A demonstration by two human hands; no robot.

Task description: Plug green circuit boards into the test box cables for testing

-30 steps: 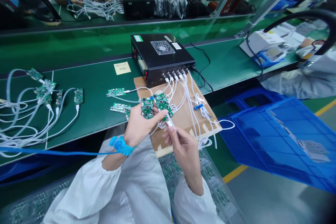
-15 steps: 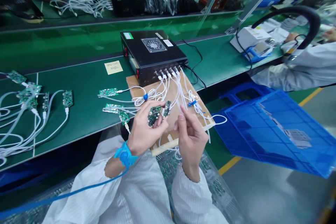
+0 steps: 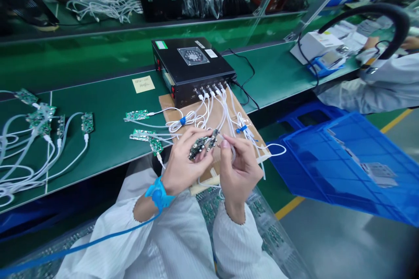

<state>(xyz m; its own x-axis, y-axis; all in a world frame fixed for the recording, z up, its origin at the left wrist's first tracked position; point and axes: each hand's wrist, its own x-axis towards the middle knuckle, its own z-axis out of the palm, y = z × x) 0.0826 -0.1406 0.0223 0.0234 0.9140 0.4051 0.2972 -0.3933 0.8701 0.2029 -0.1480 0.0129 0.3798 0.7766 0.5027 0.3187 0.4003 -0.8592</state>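
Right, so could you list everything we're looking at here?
Workbench: one, green, centre
Black box with fan: one, on the bench
Yellow note: one, beside that box
Loose circuit boards: several, green, bench left and centre
Held circuit boards: at least two, green
Cables: many, white, bench and brown panel
Brown panel: one, under the box's front
Blue bin: at least one, right
Co-workers' sleeves: several, white, far side and right
Left hand: one, blue wristband
Right hand: one, beside the held boards
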